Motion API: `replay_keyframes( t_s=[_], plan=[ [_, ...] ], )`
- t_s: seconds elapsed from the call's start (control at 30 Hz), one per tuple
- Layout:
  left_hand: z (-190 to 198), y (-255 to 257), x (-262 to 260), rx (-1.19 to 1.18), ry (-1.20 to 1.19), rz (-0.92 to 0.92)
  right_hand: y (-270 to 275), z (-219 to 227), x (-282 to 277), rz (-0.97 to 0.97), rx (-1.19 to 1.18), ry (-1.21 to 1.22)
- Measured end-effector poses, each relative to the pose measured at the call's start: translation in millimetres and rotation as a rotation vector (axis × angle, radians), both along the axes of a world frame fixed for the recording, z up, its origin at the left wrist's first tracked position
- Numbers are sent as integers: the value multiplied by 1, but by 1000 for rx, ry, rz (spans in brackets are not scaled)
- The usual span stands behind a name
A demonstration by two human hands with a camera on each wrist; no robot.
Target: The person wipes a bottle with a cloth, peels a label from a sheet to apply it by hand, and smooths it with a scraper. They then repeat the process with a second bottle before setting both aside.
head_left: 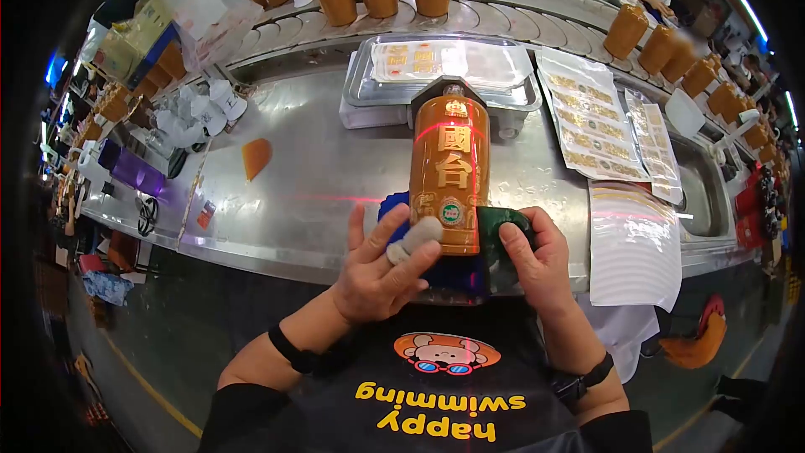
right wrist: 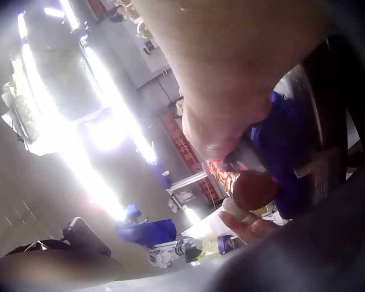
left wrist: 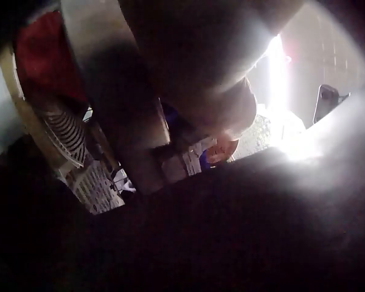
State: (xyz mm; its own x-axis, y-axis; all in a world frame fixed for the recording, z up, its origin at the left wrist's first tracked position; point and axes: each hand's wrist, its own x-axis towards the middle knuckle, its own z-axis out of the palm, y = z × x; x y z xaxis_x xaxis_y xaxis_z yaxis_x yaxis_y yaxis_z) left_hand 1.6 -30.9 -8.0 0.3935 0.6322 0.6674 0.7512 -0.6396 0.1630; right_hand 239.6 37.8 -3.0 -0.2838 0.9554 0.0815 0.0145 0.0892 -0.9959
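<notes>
Basically, the gold-lettered brown bottle (head_left: 454, 159) lies between the loosely spread left hand (head_left: 376, 275) and the right hand (head_left: 541, 262), which pinches a dark-green pad (head_left: 496, 245); the blue support (head_left: 457, 275) beneath probably stops rolling.

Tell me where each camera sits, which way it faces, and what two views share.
Head: on the head, facing forward and down at the bottle and metal table; left hand, right hand and forearms show.
Left wrist: on that wrist, seemingly angled upward toward a bright light; dim skin shows close up.
Right wrist: on that wrist, angled upward past the right hand at ceiling lights and the bottle's base.
Shared by head and right wrist: bottle, left hand.
</notes>
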Motion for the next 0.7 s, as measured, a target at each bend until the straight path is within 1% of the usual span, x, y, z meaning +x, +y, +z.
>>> replay_keyframes(
  t_s=[0.03, 0.17, 0.2, 0.27, 0.3, 0.33, 0.37, 0.4, 0.43, 0.47, 0.5, 0.57, 0.63, 0.67, 0.7],
  plan=[
    [7, 2, -1, 45, 78, -23, -1, 0, 0, -10, -5, 9],
    [33, 25, 4, 57, 221, -160, 1, 2, -3, -21, -59, 74],
    [36, 32, 3, 38, 205, -145, -1, 2, -1, -33, -89, 93],
    [33, 46, 2, -6, 147, -170, 0, 12, 5, -44, -86, 6],
    [31, 51, -1, -14, 147, -128, 3, 8, 13, -49, -6, -5],
    [32, 57, -2, 5, 73, -100, 4, 12, 23, -51, 22, -65],
    [36, 58, 1, -8, 64, -62, 3, 20, 36, -107, 140, -118],
    [30, 61, -1, 34, 30, -65, 4, 20, 53, -178, 186, -140],
    [23, 57, -3, -37, -24, -69, 1, 30, 73, -247, 270, -299],
    [17, 53, -2, -28, -46, -47, 1, 24, 95, -284, 316, -298],
    [13, 49, 0, -18, -64, -16, -1, 21, 123, -327, 453, -493],
    [7, 42, 6, -41, -114, 64, -13, 19, 171, -407, 512, -883],
    [3, 40, 13, -104, -174, 153, -23, 0, 206, -465, 494, -1072],
    [3, 38, 13, -129, -151, 168, -27, -5, 216, -477, 490, -1159],
    [5, 35, 12, -149, -133, 182, -29, -8, 219, -458, 482, -1153]
  ],
)
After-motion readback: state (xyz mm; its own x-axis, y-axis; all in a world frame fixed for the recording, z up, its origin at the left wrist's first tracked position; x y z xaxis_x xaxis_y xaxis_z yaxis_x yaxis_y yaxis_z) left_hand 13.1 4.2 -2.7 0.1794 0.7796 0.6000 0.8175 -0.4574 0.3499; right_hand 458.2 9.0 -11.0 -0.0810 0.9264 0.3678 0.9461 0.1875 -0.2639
